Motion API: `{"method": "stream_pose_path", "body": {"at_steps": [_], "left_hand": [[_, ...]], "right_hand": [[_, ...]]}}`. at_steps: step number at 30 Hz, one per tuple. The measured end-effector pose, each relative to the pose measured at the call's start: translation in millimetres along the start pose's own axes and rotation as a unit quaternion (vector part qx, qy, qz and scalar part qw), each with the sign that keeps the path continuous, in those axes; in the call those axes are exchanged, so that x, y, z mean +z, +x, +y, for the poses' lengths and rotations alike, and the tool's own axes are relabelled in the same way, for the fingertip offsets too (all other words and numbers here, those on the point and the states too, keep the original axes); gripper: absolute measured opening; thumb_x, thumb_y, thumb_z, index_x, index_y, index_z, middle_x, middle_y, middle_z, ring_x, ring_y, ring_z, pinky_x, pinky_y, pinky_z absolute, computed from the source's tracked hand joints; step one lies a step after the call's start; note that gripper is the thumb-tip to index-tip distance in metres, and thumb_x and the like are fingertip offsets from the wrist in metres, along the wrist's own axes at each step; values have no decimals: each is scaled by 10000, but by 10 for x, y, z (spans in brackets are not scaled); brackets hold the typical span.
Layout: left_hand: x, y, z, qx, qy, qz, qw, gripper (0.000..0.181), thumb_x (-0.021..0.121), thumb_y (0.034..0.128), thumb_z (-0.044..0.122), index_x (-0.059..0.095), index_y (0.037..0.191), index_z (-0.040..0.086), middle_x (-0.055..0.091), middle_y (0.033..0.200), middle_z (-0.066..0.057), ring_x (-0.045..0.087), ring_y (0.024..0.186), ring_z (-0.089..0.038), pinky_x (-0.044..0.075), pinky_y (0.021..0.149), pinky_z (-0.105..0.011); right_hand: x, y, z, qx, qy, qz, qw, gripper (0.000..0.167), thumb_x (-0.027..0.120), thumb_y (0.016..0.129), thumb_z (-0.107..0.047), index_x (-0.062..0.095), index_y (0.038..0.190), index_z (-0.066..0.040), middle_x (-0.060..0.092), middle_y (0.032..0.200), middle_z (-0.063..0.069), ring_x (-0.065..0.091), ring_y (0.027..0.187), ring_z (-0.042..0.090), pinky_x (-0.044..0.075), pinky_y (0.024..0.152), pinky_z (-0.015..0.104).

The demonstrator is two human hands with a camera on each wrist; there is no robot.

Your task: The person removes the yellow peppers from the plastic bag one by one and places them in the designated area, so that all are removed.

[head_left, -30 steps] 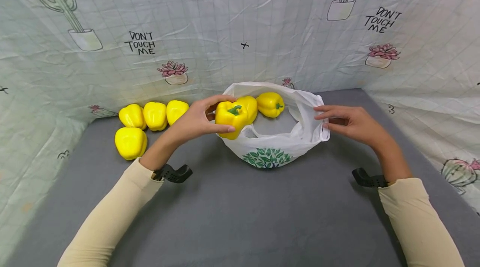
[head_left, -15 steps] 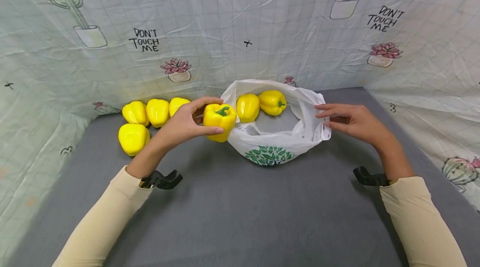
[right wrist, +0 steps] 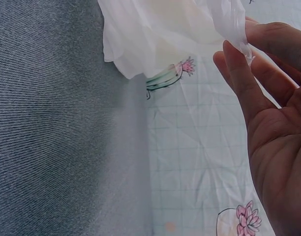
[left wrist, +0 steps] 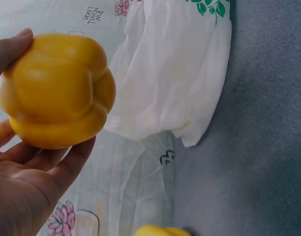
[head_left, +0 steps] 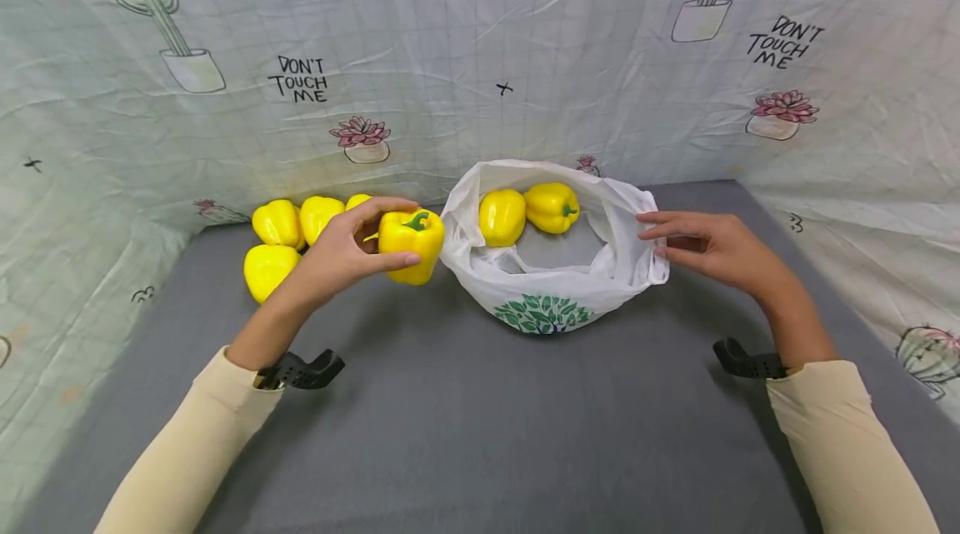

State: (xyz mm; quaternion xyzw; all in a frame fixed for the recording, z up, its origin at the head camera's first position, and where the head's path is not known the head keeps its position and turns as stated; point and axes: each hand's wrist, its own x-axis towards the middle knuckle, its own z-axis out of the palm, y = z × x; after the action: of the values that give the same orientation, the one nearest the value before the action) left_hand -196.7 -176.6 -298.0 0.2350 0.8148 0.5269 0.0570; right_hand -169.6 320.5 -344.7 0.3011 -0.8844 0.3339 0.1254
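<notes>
My left hand holds a yellow bell pepper by its sides, green stem up, just left of a white plastic bag. In the left wrist view the thumb and fingers curl round that bell pepper. The bag stands with its mouth wide, a green tree print on its front. Inside it lie two more yellow bell peppers, one at the left and one beside it. At the bag's right rim, my right hand pinches the plastic between thumb and fingers, as the right wrist view confirms.
Several yellow bell peppers sit at the far left of the grey tabletop, partly hidden behind my left hand and forearm. A printed cloth backdrop rises directly behind the bag and along both sides.
My left hand has carried its bell pepper leftward, from over the bag's left rim to outside it. My right hand keeps its hold on the right rim. The head view has shifted slightly.
</notes>
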Motion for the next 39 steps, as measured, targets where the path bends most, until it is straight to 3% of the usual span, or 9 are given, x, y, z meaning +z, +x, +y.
{"method": "stream_pose_path", "body": {"at_steps": [11, 18, 26, 33, 39], "left_hand": [[-140, -170, -75, -409, 211, 199, 9987, 638, 839, 864, 267, 543, 1425, 207, 500, 1415, 13, 588, 1182, -226, 548, 924, -236], [-260, -255, -81, -596, 452, 345, 9966, 646, 822, 879, 303, 524, 1446, 228, 487, 1444, 22, 577, 1197, -228, 541, 897, -208], [-366, -318, -115, -649, 689, 458, 9945, 657, 811, 889, 308, 511, 1460, 181, 436, 1494, -23, 566, 1235, -258, 529, 876, -162], [-476, -351, -188, -735, 905, 661, 9910, 659, 812, 887, 316, 510, 1457, 175, 475, 1456, -16, 591, 1137, -227, 539, 831, -169], [-538, -347, -234, -766, 921, 706, 9903, 682, 812, 886, 325, 500, 1472, 170, 460, 1482, -7, 558, 1218, -229, 519, 848, -135]], "right_hand": [[47, -5, -12, 185, 136, -149, 9996, 352, 767, 863, 47, 767, 1177, -111, 661, 1345, 102, 552, 1166, -131, 494, 865, 79], [62, 3, -24, 98, 77, -175, 9998, 356, 757, 870, 51, 760, 1190, -105, 657, 1351, 105, 553, 1174, -124, 513, 870, 108], [57, -8, -25, 33, 10, -103, 9999, 349, 752, 869, 62, 761, 1180, -96, 661, 1342, 107, 561, 1166, -120, 507, 871, 101], [47, -1, -24, -48, 49, -7, 10000, 349, 756, 859, 75, 761, 1171, -82, 663, 1333, 119, 548, 1194, -113, 504, 884, 104], [37, 2, -39, -21, 83, -4, 10000, 349, 755, 860, 75, 762, 1170, -86, 666, 1329, 117, 552, 1191, -111, 504, 886, 104]]}}
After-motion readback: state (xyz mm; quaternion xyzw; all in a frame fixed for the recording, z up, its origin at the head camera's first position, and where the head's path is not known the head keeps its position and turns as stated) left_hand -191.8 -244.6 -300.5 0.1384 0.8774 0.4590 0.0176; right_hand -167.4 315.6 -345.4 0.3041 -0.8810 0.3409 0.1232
